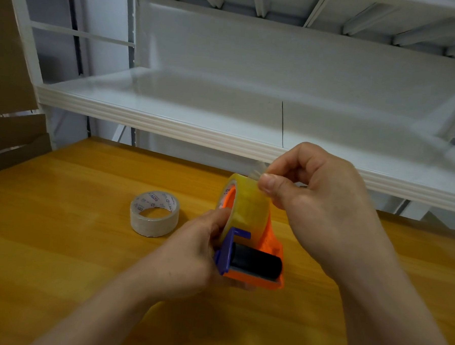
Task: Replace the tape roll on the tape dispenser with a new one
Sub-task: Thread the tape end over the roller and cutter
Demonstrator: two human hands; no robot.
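- My right hand (322, 203) pinches the loose tape end (255, 172) between thumb and forefinger, just above the top of the yellowish roll (251, 208). The other fingers are curled in.
- My left hand (190, 252) grips the tape dispenser (270, 243) from its left side, with the fingers wrapped round the frame. I cannot tell whether its underside touches the table.
- The yellowish roll sits in the dispenser, mounted on the orange hub. It stands on edge, and its open side is turned to the left.
- Below the roll, at the end nearest me, a black roller (256, 261) lies across the orange frame. A purple bracket (226, 254) sits at its left end.
- A pale roll (154, 213) lies flat on the wooden table (73, 217), left of the dispenser. It is near my left hand but apart from it, with the printed inside of its core showing.
- Behind the table runs a white metal shelf (198, 105).
- Brown cardboard (9, 81) stands at the far left edge.
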